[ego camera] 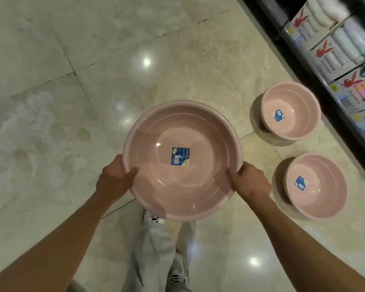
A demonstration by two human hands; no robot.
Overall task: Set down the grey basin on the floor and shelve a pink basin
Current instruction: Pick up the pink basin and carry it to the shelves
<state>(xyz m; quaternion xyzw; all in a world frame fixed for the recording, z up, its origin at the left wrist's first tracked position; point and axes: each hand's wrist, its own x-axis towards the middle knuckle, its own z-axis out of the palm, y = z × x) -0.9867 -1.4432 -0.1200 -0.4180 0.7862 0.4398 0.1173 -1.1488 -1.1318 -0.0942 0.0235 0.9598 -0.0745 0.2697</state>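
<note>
Holding a large pink basin (182, 161) above the floor (51, 81), the person is gripping it at the near rim with both hands. The left hand (114, 178) is clasping the rim on its side, thumb lying over the lip into the bowl and the other fingers hidden beneath. The right hand (250, 182) is doing the same on the opposite side, thumb hooked over the edge. A blue label (180, 156) is sitting at the middle of the basin's bottom, and the bowl is otherwise holding nothing.

No grey basin is showing anywhere in view, so whether it is already resting on the floor cannot be told; it may be lying outside the picture. Judging by the pink basin being carried, the shelving part seems to be under way, though it is not yet finished.

To the right of the held basin, two smaller pink basins are standing on the floor: a farther one (291, 111) and a nearer one (315, 185), each with its own blue label, both well apart from the held basin and near the foot of the shelf (299, 47). The shelf is running along the far right of the held basin, stocked with boxed towels (333, 53). Below the held basin, the person's legs (156, 249) are showing, feet on the floor.

What appears to be left is bringing the basin over to the shelf and placing it there.
</note>
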